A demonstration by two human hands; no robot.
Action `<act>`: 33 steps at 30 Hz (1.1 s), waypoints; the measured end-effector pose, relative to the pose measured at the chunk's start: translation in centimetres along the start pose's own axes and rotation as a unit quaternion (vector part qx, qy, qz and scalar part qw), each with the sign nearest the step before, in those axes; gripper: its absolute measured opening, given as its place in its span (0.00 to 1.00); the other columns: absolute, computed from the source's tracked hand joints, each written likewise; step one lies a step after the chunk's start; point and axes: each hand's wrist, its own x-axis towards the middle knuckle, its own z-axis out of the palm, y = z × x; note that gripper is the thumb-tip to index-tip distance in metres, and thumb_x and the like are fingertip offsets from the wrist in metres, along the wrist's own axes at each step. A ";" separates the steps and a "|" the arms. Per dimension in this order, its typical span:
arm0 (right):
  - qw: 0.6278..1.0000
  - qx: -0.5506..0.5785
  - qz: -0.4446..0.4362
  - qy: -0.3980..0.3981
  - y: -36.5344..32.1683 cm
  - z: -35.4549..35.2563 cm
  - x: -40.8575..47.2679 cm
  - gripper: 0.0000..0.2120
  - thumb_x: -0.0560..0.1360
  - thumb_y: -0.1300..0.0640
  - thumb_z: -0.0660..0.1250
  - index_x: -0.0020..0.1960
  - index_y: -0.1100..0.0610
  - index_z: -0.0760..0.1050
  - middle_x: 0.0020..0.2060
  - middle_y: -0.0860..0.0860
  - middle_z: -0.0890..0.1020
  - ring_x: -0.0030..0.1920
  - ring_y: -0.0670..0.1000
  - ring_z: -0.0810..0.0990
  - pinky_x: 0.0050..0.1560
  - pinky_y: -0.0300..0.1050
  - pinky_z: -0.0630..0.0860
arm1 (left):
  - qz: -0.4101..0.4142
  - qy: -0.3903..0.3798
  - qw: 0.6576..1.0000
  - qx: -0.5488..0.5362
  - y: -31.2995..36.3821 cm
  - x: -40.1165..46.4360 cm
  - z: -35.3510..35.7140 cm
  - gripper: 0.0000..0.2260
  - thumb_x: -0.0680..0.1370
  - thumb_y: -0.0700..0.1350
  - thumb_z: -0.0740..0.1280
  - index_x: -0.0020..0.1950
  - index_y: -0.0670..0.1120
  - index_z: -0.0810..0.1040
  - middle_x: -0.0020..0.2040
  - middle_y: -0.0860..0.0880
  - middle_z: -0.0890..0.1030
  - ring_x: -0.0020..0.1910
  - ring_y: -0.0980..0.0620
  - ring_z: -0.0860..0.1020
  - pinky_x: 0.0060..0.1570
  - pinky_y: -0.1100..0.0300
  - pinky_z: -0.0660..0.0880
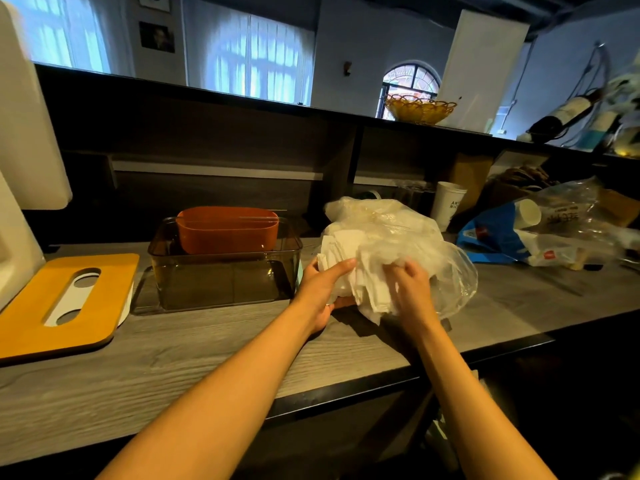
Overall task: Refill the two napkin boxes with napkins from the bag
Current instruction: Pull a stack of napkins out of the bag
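A clear plastic bag (408,237) full of white napkins (346,247) lies on the grey wooden counter (207,348), right of centre. My left hand (322,289) grips the stack of napkins at the bag's open left end. My right hand (412,285) holds the crumpled plastic and napkins beside it. Left of the bag stands a smoky transparent box (225,275) without a lid, and an orange box (227,230) sits just behind it or inside its back part. A yellow lid with a slot (69,303) lies flat at the far left.
A white paper cup (448,206) stands behind the bag. A blue-and-clear bag of cups (512,233) and other clutter fill the right of the counter. A white appliance (20,140) stands at the far left. The counter's front edge runs close to me.
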 end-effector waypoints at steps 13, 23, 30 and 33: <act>0.998 -0.029 -0.044 -0.034 1.1 -0.4 0.4 0.11 0.78 0.67 0.64 0.57 0.56 0.78 0.52 0.52 0.82 0.52 0.48 0.81 0.51 0.41 0.80 | -0.017 0.024 1.000 -0.001 0.3 -0.1 -0.1 0.19 0.78 0.45 0.70 0.68 0.48 0.72 0.58 0.43 0.82 0.51 0.44 0.83 0.35 0.51 0.81; 0.999 -0.026 -0.030 0.020 0.9 -0.4 0.2 0.11 0.76 0.65 0.67 0.56 0.53 0.78 0.48 0.47 0.83 0.48 0.43 0.82 0.47 0.35 0.79 | 0.008 0.029 1.000 -0.003 0.1 0.0 -0.2 0.18 0.79 0.41 0.69 0.68 0.50 0.73 0.58 0.45 0.82 0.54 0.45 0.82 0.40 0.48 0.81; 0.992 -0.114 -0.044 -0.042 0.9 0.1 -0.3 0.05 0.75 0.58 0.72 0.50 0.50 0.79 0.46 0.48 0.83 0.47 0.44 0.81 0.45 0.34 0.75 | 0.022 0.039 0.999 0.010 -0.1 0.0 -0.1 0.17 0.79 0.42 0.68 0.67 0.51 0.73 0.58 0.46 0.82 0.53 0.45 0.82 0.39 0.50 0.81; 0.996 -0.082 -0.045 0.003 0.7 0.0 -0.2 0.05 0.77 0.59 0.70 0.49 0.49 0.78 0.44 0.41 0.81 0.47 0.38 0.79 0.42 0.27 0.74 | 0.025 0.042 0.999 -0.008 0.2 -0.1 0.0 0.15 0.79 0.42 0.68 0.65 0.52 0.73 0.58 0.47 0.82 0.52 0.46 0.82 0.38 0.51 0.80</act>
